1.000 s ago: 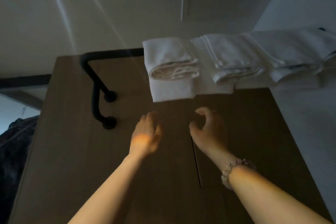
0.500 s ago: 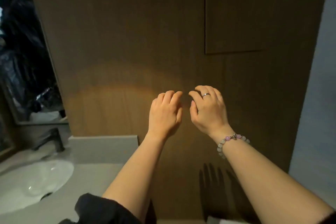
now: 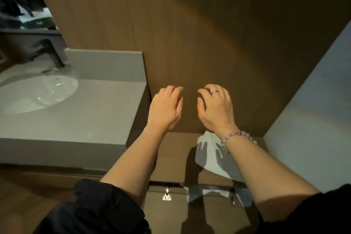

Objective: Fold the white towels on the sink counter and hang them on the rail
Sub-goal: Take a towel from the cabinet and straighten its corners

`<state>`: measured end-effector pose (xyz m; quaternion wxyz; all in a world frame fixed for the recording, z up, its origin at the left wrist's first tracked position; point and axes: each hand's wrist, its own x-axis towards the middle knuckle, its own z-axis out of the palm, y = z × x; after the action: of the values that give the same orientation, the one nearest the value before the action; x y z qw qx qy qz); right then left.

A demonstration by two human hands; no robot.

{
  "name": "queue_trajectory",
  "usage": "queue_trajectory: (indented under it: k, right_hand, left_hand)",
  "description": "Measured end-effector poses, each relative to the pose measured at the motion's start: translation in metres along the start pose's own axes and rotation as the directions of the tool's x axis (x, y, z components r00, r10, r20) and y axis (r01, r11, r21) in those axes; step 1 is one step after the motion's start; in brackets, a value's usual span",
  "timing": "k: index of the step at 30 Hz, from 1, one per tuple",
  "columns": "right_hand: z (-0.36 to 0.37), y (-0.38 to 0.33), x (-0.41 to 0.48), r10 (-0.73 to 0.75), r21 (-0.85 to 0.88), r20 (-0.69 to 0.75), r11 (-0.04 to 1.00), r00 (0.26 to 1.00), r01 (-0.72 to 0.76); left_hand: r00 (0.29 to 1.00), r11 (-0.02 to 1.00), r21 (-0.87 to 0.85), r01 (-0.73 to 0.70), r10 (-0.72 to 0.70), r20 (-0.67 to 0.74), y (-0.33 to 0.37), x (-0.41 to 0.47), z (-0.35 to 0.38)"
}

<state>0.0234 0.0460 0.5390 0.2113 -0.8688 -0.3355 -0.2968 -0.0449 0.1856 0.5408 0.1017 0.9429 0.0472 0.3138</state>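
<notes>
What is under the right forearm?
A white towel lies on the brown ledge, with hand shadows across it. The forearm covers its right part.

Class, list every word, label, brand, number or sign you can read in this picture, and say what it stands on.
None can be read.
The panel, counter, sink, tap, towel, ring, bracelet and hinges show no lettering.
The mirror is too dark and blurred to tell.
</notes>
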Motion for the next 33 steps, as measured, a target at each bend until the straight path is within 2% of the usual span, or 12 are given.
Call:
queue_trajectory:
  k: [4, 7, 15, 17, 19, 27, 33]
  right_hand:
    - [0.002, -0.007, -0.06, 0.09, -0.013, 0.115, 0.996, 0.989, -0.089]
    - [0.004, -0.008, -0.105, 0.139, -0.041, 0.225, 0.99, 0.964, -0.133]
    - [0.036, 0.001, -0.194, 0.236, -0.117, 0.355, 0.971, 0.905, -0.207]
    - [0.05, 0.007, -0.216, 0.232, -0.107, 0.341, 0.972, 0.911, -0.208]
    - [0.066, 0.014, -0.239, 0.236, -0.082, 0.387, 0.972, 0.892, -0.222]
    - [0.171, 0.039, -0.344, 0.205, -0.013, 0.478, 0.974, 0.854, -0.226]
    - [0.258, 0.082, -0.435, 0.218, -0.067, 0.508, 0.975, 0.833, -0.214]
  left_hand:
    - [0.994, 0.996, -0.08, 0.05, -0.042, 0.096, 0.007, -0.049, 0.018]
    - [0.985, 0.994, -0.105, 0.041, -0.023, 0.171, 0.012, -0.084, 0.03]
    - [0.928, 0.974, -0.166, 0.151, -0.082, 0.363, 0.02, -0.172, 0.074]
    - [0.907, 0.968, -0.17, 0.185, -0.102, 0.408, 0.017, -0.196, 0.092]
    - [0.887, 0.958, -0.177, 0.224, -0.125, 0.445, 0.015, -0.218, 0.113]
    - [0.784, 0.91, -0.251, 0.331, -0.118, 0.609, 0.011, -0.321, 0.249]
    - [0.757, 0.935, -0.21, 0.284, -0.084, 0.648, -0.007, -0.415, 0.362]
